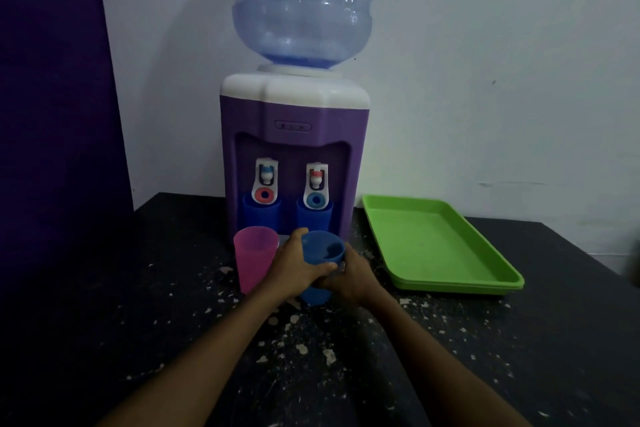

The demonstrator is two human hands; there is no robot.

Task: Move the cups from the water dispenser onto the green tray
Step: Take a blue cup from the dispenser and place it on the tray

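A purple and white water dispenser (294,146) stands at the back of the black table. Two blue cups sit under its taps, one on the left (260,213) and one on the right (314,217). In front of it, both my hands wrap a third blue cup (322,248): my left hand (299,265) grips its left side and my right hand (351,276) its right side. A pink cup (254,258) stands just left of my left hand. The green tray (440,246) lies to the right of the dispenser with nothing in it.
The black table (519,340) is speckled with white chips. A large water bottle (301,3) tops the dispenser. A white wall is behind, with a dark purple panel (52,114) at the left.
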